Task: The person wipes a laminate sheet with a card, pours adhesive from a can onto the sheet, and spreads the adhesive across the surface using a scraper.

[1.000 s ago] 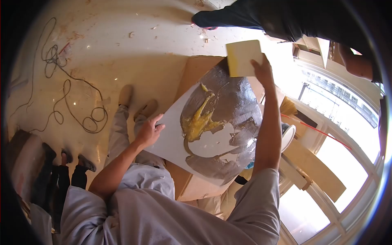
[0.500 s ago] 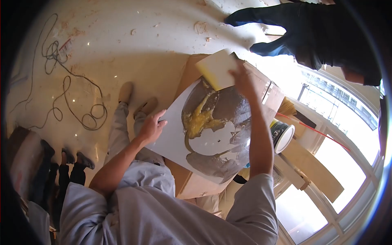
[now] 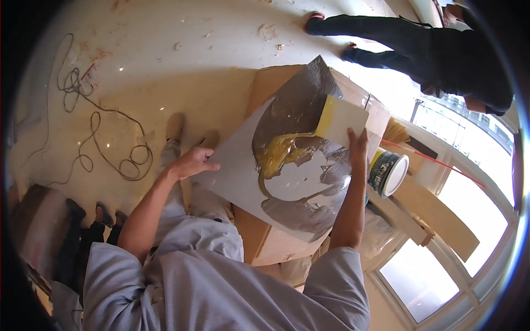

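Note:
A light grey sheet rests tilted on a cardboard box, its upper and right parts smeared with dark, glossy paste. A yellow-brown patch of paste lies near its middle. My right hand grips a flat, pale square spreader with a yellow edge, which lies over the smeared area at the right. At the sheet's left edge is my left hand, thumb apart from the fingers; whether it pinches the edge is unclear.
A labelled bucket with a white lid stands right of the box. Curved boards lie beyond it. Another person is at the upper right. A tangled cable lies on the floor at left; other people's feet show at lower left.
My right hand has brought the spreader down and right across the sheet, uncovering the dark upper corner. My left hand has shifted slightly left. The other person's legs have moved.

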Demonstrator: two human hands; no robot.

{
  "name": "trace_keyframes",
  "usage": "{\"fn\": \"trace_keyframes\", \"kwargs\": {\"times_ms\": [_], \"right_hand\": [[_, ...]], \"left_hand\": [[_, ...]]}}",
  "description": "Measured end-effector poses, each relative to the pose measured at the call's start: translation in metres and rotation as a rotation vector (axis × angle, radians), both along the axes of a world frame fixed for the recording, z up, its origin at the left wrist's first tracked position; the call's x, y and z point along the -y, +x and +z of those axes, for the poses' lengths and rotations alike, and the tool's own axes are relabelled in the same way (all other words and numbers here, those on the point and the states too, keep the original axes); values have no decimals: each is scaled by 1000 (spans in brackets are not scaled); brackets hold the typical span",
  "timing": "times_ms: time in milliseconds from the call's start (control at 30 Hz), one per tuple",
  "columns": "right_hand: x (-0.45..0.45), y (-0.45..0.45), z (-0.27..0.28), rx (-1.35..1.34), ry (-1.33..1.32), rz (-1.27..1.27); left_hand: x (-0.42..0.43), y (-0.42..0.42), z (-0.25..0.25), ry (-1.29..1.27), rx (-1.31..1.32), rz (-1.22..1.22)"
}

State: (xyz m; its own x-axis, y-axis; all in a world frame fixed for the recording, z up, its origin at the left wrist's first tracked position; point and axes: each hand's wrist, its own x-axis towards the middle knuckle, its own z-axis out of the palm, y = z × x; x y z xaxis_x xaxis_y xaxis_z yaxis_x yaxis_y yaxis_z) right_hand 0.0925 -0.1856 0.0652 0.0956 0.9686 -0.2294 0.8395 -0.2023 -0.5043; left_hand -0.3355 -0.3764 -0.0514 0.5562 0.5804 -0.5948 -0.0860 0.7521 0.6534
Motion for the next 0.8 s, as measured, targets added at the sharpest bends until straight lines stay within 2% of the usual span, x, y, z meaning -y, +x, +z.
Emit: {"fn": "trace_keyframes", "kwargs": {"times_ms": [67,133,200,233,300,333,400,433,500,567,633,667,767,800], "right_hand": [[-9,-7,-8,-77,42,39],[-15,-40,-4,-24,-23,139],[-2,-95,1,-36,-176,89],[12,-108,-9,202,-138,373],[35,-149,-1,28,-125,632],[33,-134,-17,174,47,765],[3,-141,18,126,-347,332],[-12,-110,-4,-225,-81,303],[-42,-95,4,-122,-5,350],[-37,-106,-14,-40,34,367],[-7,-148,-5,10,-207,310],[9,-157,-12,-14,-136,579],[14,-169,3,-76,-211,429],[-3,-162,6,-1,-97,364]], "left_hand": [[22,-10,-1,-4,-91,15],[33,-7,2,21,-158,61],[38,5,8,78,-210,156],[38,10,13,105,-248,163],[35,14,23,160,-330,182],[35,12,24,149,-339,174],[36,9,22,124,-353,166],[39,10,18,184,-336,209],[47,14,8,295,-295,286],[48,14,2,310,-302,239],[45,16,3,328,-352,222],[44,19,7,335,-393,225],[47,23,4,333,-403,301],[50,23,1,329,-392,340]]}}
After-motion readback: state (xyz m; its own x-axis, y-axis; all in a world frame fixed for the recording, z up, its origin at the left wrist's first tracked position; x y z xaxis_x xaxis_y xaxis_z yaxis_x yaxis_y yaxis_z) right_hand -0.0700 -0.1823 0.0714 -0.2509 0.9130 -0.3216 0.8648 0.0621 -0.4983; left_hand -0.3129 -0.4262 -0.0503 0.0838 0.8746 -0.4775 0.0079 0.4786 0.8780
